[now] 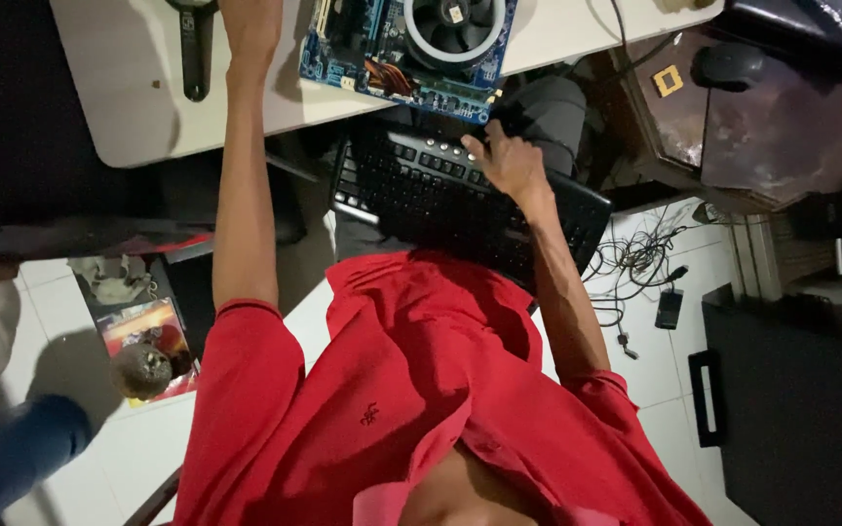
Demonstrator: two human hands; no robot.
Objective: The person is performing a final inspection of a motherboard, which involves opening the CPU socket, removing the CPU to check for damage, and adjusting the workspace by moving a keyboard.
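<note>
The blue motherboard (411,49) overhangs the white table (129,107) edge. Left of it, the left hand (250,29) rests flat on the tabletop, holding nothing. Just below it, the right hand (509,161) lies loosely open on the black keyboard (421,200), leaving little room between.

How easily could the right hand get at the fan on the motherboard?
Probably yes: the right hand rests on the black keyboard just below the motherboard edge, with nothing standing between it and the fan.
</note>
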